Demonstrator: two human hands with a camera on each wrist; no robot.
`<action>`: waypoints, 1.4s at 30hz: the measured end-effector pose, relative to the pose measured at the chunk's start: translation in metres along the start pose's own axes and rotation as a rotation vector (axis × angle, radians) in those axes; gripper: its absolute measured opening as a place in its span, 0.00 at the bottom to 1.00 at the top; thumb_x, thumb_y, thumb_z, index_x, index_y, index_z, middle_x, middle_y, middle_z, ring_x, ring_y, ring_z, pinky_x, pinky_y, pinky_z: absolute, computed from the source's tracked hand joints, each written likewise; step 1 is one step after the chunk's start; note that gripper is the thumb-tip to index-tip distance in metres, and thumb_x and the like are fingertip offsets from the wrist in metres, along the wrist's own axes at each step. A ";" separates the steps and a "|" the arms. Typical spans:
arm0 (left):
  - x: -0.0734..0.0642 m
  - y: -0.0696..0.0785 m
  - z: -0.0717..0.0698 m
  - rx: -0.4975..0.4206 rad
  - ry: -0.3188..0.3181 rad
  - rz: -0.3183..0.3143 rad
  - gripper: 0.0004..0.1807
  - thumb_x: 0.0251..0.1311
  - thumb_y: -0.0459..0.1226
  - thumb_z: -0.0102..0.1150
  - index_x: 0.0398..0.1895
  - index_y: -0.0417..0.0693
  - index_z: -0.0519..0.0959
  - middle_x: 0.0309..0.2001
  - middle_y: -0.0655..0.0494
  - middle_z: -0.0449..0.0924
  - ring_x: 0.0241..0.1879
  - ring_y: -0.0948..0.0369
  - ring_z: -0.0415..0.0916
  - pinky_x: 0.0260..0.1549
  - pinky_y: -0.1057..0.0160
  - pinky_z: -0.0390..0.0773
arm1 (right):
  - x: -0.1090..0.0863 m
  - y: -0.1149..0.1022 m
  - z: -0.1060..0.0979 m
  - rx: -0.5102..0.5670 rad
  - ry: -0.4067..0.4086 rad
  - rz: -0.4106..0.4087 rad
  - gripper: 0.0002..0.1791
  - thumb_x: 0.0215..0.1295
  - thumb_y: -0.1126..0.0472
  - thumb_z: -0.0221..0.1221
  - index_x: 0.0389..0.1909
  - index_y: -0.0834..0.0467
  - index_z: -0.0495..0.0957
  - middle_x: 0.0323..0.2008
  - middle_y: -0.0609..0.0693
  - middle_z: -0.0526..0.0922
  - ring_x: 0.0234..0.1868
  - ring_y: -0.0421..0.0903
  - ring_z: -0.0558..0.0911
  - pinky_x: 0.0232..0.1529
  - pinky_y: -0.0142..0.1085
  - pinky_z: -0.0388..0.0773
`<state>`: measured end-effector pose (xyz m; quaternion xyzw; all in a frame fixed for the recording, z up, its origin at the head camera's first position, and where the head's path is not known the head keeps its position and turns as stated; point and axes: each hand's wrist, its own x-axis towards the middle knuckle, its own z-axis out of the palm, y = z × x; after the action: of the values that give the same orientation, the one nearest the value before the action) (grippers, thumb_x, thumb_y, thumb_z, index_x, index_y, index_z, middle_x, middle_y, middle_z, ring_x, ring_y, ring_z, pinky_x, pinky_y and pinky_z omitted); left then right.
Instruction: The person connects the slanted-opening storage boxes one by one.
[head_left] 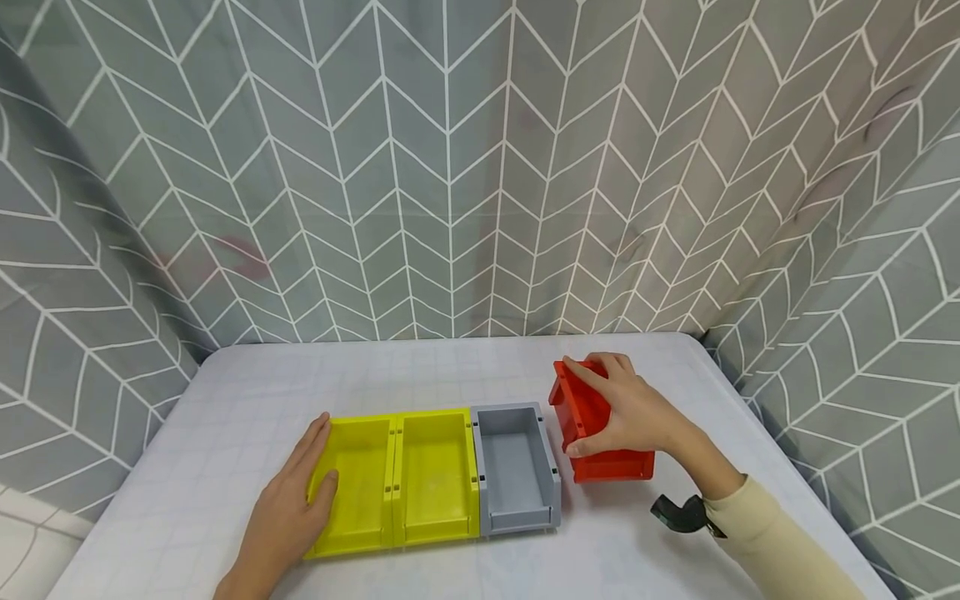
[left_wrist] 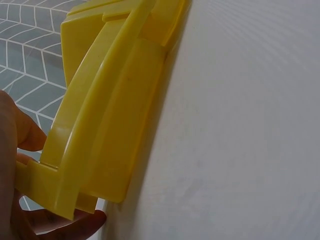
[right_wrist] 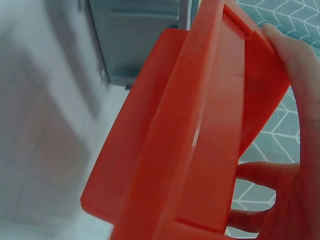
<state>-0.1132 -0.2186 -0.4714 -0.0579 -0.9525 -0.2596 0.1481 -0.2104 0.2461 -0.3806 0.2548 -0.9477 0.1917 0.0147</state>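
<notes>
My right hand (head_left: 633, 410) grips a red plastic storage bin (head_left: 618, 467) by its rim, fingers at the far side and thumb on the near side. The red bin is tilted above the table, beside a grey bin (head_left: 513, 471). Left of the grey bin, two yellow bins stand in a row: a middle one (head_left: 437, 479) and an end one (head_left: 358, 479). My left hand (head_left: 285, 500) rests along the end bin's left side, fingers fairly straight, thumb over its inside. In the left wrist view its fingers lie near that yellow bin's (left_wrist: 115, 115) corner.
The bins stand on a table with a white cloth (head_left: 420, 367). A grey curtain with white chevron lines (head_left: 450, 183) hangs behind and along both sides. A black strap piece (head_left: 678, 514) sits at my right wrist.
</notes>
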 end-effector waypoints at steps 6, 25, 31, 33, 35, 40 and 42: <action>0.000 0.001 -0.002 -0.003 -0.013 -0.008 0.38 0.72 0.36 0.58 0.82 0.43 0.57 0.83 0.57 0.49 0.75 0.42 0.60 0.66 0.35 0.68 | -0.006 -0.005 0.002 -0.015 0.004 -0.015 0.63 0.41 0.32 0.77 0.80 0.49 0.64 0.69 0.59 0.66 0.65 0.60 0.67 0.41 0.49 0.88; -0.003 -0.001 0.000 -0.001 0.011 -0.004 0.40 0.71 0.35 0.58 0.84 0.48 0.55 0.83 0.60 0.49 0.73 0.41 0.62 0.64 0.35 0.70 | -0.014 -0.018 0.007 -0.025 -0.006 -0.029 0.65 0.39 0.29 0.77 0.80 0.46 0.63 0.68 0.56 0.67 0.64 0.56 0.68 0.42 0.45 0.87; -0.002 -0.003 0.001 -0.004 0.017 -0.002 0.41 0.71 0.35 0.58 0.84 0.50 0.55 0.83 0.61 0.50 0.73 0.41 0.63 0.64 0.35 0.70 | -0.016 -0.020 0.008 -0.037 0.003 -0.046 0.65 0.38 0.28 0.77 0.80 0.45 0.64 0.68 0.56 0.67 0.65 0.55 0.67 0.43 0.45 0.86; -0.002 -0.003 0.001 -0.004 0.015 -0.004 0.41 0.71 0.35 0.58 0.84 0.50 0.55 0.83 0.60 0.50 0.73 0.41 0.63 0.64 0.35 0.70 | -0.016 -0.021 0.008 -0.044 0.002 -0.044 0.65 0.38 0.27 0.77 0.80 0.46 0.64 0.67 0.56 0.68 0.64 0.55 0.67 0.42 0.45 0.86; -0.001 -0.003 0.002 -0.005 0.015 -0.005 0.41 0.71 0.35 0.58 0.84 0.50 0.55 0.83 0.60 0.50 0.72 0.41 0.64 0.64 0.35 0.70 | -0.016 -0.021 0.009 -0.049 0.002 -0.042 0.65 0.38 0.27 0.77 0.80 0.46 0.64 0.67 0.56 0.68 0.64 0.55 0.67 0.42 0.46 0.86; -0.001 -0.003 0.002 0.000 0.018 -0.009 0.41 0.71 0.35 0.58 0.84 0.50 0.55 0.83 0.59 0.51 0.72 0.40 0.64 0.64 0.34 0.70 | -0.015 -0.020 0.010 -0.061 0.004 -0.039 0.66 0.39 0.26 0.76 0.80 0.47 0.64 0.66 0.57 0.68 0.64 0.57 0.67 0.42 0.48 0.86; -0.001 -0.003 0.003 0.003 0.017 -0.012 0.41 0.71 0.36 0.58 0.84 0.50 0.55 0.83 0.58 0.51 0.72 0.40 0.64 0.64 0.34 0.70 | -0.014 -0.020 0.011 -0.065 0.002 -0.038 0.66 0.39 0.25 0.75 0.80 0.47 0.64 0.66 0.57 0.68 0.64 0.57 0.67 0.43 0.49 0.87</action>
<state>-0.1138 -0.2201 -0.4753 -0.0496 -0.9520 -0.2593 0.1546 -0.1872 0.2328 -0.3854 0.2719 -0.9484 0.1607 0.0278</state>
